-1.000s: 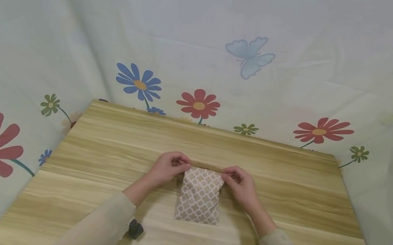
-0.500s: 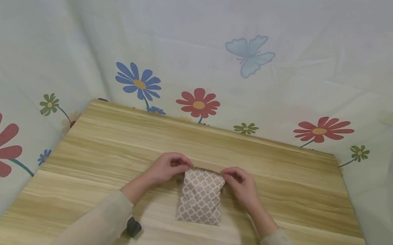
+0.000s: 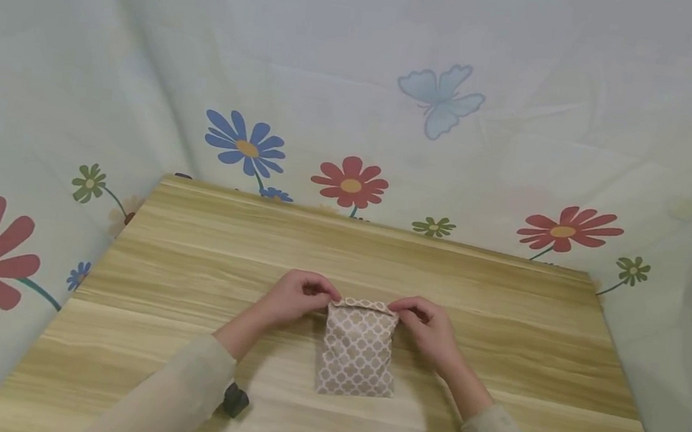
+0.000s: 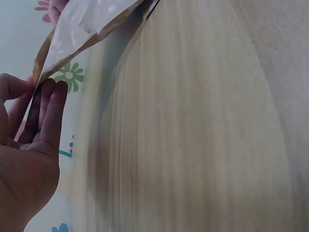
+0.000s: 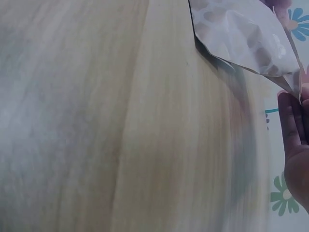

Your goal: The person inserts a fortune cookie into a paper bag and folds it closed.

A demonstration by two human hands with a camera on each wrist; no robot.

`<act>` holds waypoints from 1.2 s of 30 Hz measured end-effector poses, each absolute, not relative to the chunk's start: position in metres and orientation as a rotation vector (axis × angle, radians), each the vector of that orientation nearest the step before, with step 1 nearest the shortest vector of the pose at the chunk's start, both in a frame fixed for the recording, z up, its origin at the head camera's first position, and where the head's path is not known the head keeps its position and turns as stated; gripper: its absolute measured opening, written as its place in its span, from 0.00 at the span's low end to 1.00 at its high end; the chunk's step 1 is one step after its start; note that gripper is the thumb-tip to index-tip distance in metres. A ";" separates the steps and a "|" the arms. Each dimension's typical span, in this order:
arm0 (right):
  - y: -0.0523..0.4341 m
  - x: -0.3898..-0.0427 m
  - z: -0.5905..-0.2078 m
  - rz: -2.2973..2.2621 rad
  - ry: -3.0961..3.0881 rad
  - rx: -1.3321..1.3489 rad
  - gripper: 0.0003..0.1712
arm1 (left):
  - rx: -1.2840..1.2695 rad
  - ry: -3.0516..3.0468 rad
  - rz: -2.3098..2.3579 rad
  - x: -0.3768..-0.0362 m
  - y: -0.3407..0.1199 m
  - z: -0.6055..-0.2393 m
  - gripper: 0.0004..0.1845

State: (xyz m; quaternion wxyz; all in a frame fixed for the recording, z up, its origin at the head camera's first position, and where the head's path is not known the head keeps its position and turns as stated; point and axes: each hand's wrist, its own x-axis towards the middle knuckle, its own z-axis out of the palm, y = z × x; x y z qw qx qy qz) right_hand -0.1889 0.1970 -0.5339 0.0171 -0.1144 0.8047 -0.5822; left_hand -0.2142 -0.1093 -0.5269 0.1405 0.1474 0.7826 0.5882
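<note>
A small brown paper bag (image 3: 358, 351) with a white lattice pattern lies on the wooden table (image 3: 183, 275), its top edge folded over. My left hand (image 3: 299, 299) pinches the bag's top left corner and my right hand (image 3: 426, 324) pinches its top right corner. In the left wrist view the bag's corner (image 4: 77, 29) is lifted off the table, with my fingers (image 4: 46, 113) under its edge. The right wrist view shows the bag (image 5: 241, 36) raised above the wood, its corner meeting my fingers (image 5: 294, 130) at the frame's right edge.
A flower-and-butterfly printed cloth (image 3: 438, 101) hangs behind and beside the table. Light sleeves cover both forearms, and a small black wrist camera (image 3: 235, 400) sits under each. Bare wood lies all around the bag.
The bag's top edge has been folded down toward me, making the bag shorter. Both hands stayed at its top corners, shifting slightly nearer.
</note>
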 end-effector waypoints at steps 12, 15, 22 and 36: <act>0.198 -0.201 -0.515 -1.518 2.636 -0.478 0.10 | 0.361 2.358 1.674 -0.212 -0.099 -0.524 0.04; 0.193 -0.208 -0.502 -1.385 2.655 -0.544 0.12 | 0.367 2.381 1.662 -0.211 -0.097 -0.520 0.04; 0.180 -0.220 -0.485 -1.157 2.605 -0.749 0.11 | 0.382 2.399 1.656 -0.207 -0.091 -0.511 0.04; 0.170 -0.222 -0.487 -1.134 2.546 -0.796 0.05 | 0.399 2.348 1.720 -0.206 -0.088 -0.509 0.07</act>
